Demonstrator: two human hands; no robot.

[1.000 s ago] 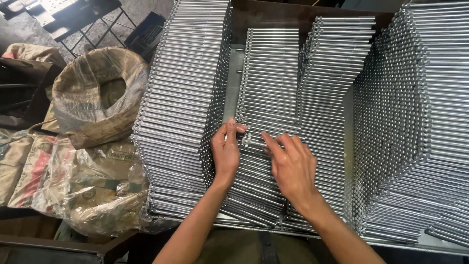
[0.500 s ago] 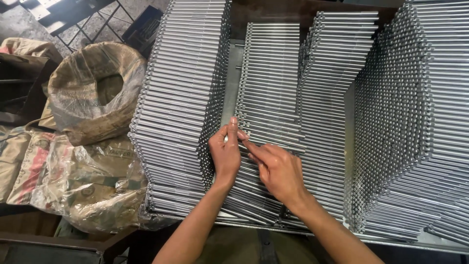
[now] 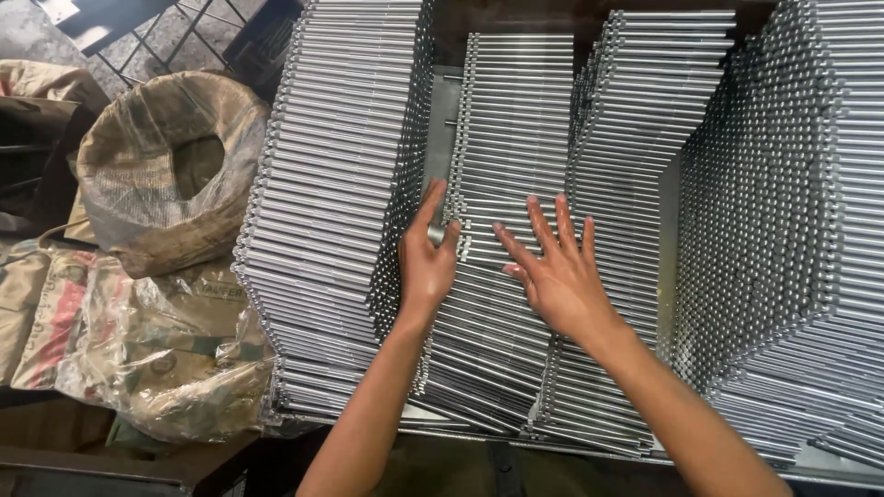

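Observation:
Several tall stacks of thin silver metal rods fill a metal bin. My left hand (image 3: 425, 262) rests on the left end of the middle stack (image 3: 511, 138), its fingers pinching the end of a rod. My right hand (image 3: 552, 267) lies flat on the same stack with its fingers spread, holding nothing. The left stack (image 3: 331, 175) rises just beside my left hand. Another rod stack (image 3: 635, 138) stands to the right of my right hand.
A far right rod stack (image 3: 792, 202) shows its round rod ends. An open woven sack (image 3: 166, 175) sits left of the bin, with crumpled plastic-covered bags (image 3: 138, 350) below it. A dark metal frame (image 3: 129, 23) lies on the tiled floor at the top left.
Both hands have slid up the middle stack. My right hand has opened from a pinch beside the left hand and now lies flat with fingers spread.

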